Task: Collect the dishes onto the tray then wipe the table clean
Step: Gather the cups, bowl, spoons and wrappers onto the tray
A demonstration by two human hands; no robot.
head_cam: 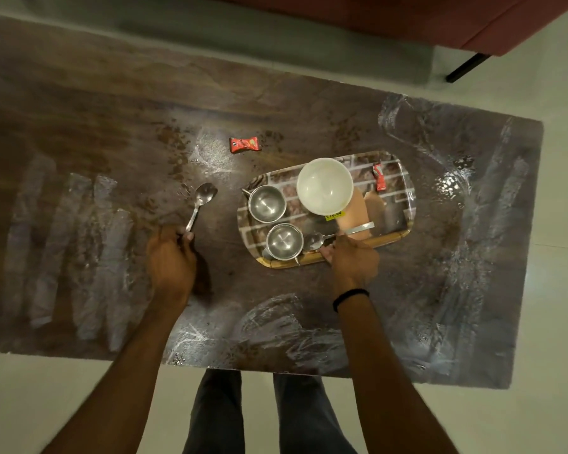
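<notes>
The tray (391, 238) is placed on the right half of the table (79, 126), which is covered with wet streaks and brown crumbs. On the tray a white bowl (324, 185) is seen at the far side, and to its left a far steel cup (267, 203) and a near steel cup (284, 241), both upright. A spoon (313, 241) is lying just beside the near steel cup, and its handle is pinched by the fingers of the right hand (353, 260) at the near rim of the tray. A red sachet (378, 176) is lying at the tray's far right. A second spoon (201, 199) is gripped by its handle in the left hand (171, 260), left of the tray; whether it touches the table cannot be told. Another red sachet (244, 144) is lying on the table beyond the tray.
</notes>
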